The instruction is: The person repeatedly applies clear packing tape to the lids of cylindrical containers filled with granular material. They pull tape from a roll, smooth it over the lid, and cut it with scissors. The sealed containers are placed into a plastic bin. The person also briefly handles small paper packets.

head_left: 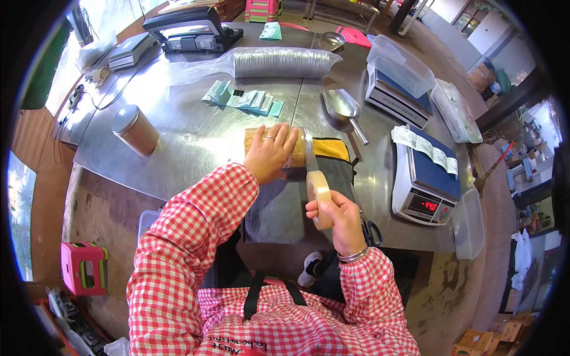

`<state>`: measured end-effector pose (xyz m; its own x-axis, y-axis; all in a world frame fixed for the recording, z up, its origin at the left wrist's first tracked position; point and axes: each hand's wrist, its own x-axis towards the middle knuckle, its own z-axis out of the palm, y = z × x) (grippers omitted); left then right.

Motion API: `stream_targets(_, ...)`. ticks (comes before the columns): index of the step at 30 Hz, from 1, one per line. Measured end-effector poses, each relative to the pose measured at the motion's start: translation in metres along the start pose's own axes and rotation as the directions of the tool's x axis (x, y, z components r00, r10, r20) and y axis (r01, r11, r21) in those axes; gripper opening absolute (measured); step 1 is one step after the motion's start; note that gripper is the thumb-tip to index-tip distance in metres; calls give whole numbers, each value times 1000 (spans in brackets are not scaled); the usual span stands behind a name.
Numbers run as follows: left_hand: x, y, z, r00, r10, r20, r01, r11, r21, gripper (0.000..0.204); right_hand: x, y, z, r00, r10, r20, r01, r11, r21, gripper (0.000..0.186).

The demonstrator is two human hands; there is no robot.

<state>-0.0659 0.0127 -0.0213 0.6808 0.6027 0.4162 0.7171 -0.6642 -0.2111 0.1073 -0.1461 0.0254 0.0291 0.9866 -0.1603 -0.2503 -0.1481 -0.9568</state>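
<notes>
My left hand (271,151) is wrapped over a clear cylindrical jar of tan, crumbly contents (249,140), lying on its side at the table's middle. My right hand (339,222) grips a roll of pale tape (321,184) upright below the jar's lidded right end, with a strip running up to it. Under both lies a dark grey cloth (276,210) with a yellow and grey piece (330,145) beside the jar. Black-handled scissors (373,232) sit right of my right hand.
The steel table (178,172) holds a silver-lidded jar (135,133), paper slips (243,101), a metal scoop (339,107), a wrapped stack of lids (282,62), a black machine (190,41), two scales (433,184) and plastic containers (466,234). A pink stool (77,267) stands left.
</notes>
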Motion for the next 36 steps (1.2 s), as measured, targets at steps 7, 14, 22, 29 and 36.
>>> stream_targets(7, 24, -15, 0, 979, -54, 194, 86, 983, -160, 89, 14, -34, 4, 996, -73, 58, 71, 997, 40, 30)
stream_targets(14, -12, 32, -54, 940, 95, 326, 56, 904, -424, 85, -47, -71, 2, 993, -22, 113, 18, 999, 35, 39)
stream_targets(22, -9, 37, -59, 917, 132, 377, 56, 892, -449, 83, -80, -40, 3, 996, 81, 23, -81, 997, -7, 41)
stream_targets(29, -2, 29, -50, 899, 157, 409, 74, 866, -494, 91, -86, -24, -6, 992, 120, 32, -120, 993, 9, 39)
stream_targets(36, 7, 24, -48, 849, 158, 504, 153, 840, -520, 94, -91, 11, -12, 987, 157, -24, -156, 987, 25, 39)
